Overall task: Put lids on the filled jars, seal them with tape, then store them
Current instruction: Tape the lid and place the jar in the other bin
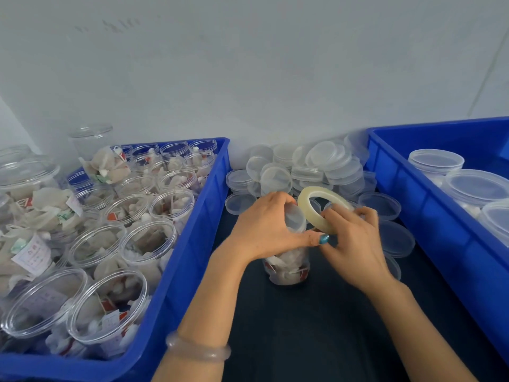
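Jar (287, 267): stood on the counter (303, 326), lid (295, 219) clasped by the left grip (264, 230).
Tape roll (322, 208): held in the right grip (355, 244), just right of the lid.

Between the left blue crate (192, 257) and the right blue crate (440, 230) runs a strip of dark tabletop (316, 326); its near part is free, apart from the two forearms over it; in the middle stands the filled jar (287, 268), the left hand (264, 230) gripping its lid (294, 217), the right hand (355, 244) holding the tape roll (325, 192); behind, a pile of clear lids (316, 164) blocks the way to the wall (248, 78); loose lids (396, 238) lie beside the right crate.
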Available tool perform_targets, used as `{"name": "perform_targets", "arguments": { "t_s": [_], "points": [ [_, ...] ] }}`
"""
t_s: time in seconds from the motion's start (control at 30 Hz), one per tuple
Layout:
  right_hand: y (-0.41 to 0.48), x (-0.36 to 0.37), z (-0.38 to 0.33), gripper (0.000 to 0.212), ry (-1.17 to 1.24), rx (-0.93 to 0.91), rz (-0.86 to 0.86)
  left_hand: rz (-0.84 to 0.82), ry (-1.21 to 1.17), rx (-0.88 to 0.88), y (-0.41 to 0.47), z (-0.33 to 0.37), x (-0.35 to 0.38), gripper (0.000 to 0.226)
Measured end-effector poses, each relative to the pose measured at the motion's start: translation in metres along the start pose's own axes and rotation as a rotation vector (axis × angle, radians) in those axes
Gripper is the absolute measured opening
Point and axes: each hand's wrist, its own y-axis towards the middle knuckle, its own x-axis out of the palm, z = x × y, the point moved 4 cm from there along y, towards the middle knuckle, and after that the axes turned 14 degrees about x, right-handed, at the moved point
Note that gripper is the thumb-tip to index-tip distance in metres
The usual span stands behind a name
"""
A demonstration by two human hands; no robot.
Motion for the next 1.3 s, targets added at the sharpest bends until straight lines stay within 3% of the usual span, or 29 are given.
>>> {"name": "perform_targets", "arguments": {
  "t_s": [0.07,0.17,0.3,0.43,0.53,0.63,0.77,0.87,1.07,1.3],
  "points": [
    [0.000,0.003,0.003,0.017,-0.009,-0.032,-0.135,0.061,-0.020,0.006,0.000,0.000,0.003,0.091],
    [0.000,0.000,0.005,0.037,0.007,-0.093,-0.208,0.092,-0.123,0.025,-0.005,-0.008,0.002,0.094],
    [-0.001,-0.010,0.004,0.041,-0.036,-0.127,-0.076,0.098,-0.174,0.057,-0.012,-0.019,-0.005,0.086],
    [-0.002,-0.014,-0.005,0.050,-0.156,-0.026,0.111,0.019,-0.210,0.106,-0.012,-0.018,-0.005,0.089],
    [-0.004,-0.014,-0.006,0.052,-0.160,-0.025,0.154,-0.042,-0.123,0.171,-0.008,-0.012,-0.005,0.097],
    [-0.004,-0.015,-0.006,0.050,-0.099,-0.031,0.178,-0.011,0.129,0.233,-0.008,-0.002,-0.006,0.099],
    [-0.004,-0.017,-0.009,0.048,-0.062,-0.037,0.176,-0.018,0.309,0.088,-0.013,-0.001,-0.004,0.110],
    [-0.002,-0.019,-0.001,0.045,-0.088,-0.046,0.099,0.060,0.311,0.048,-0.016,-0.002,-0.009,0.101],
    [-0.001,-0.017,0.001,0.042,-0.107,-0.067,-0.032,0.093,0.111,0.052,-0.023,-0.011,-0.016,0.095],
    [-0.002,-0.014,-0.001,0.027,-0.058,-0.012,0.027,0.015,-0.087,0.113,-0.023,-0.008,-0.013,0.089]
  ]
}}
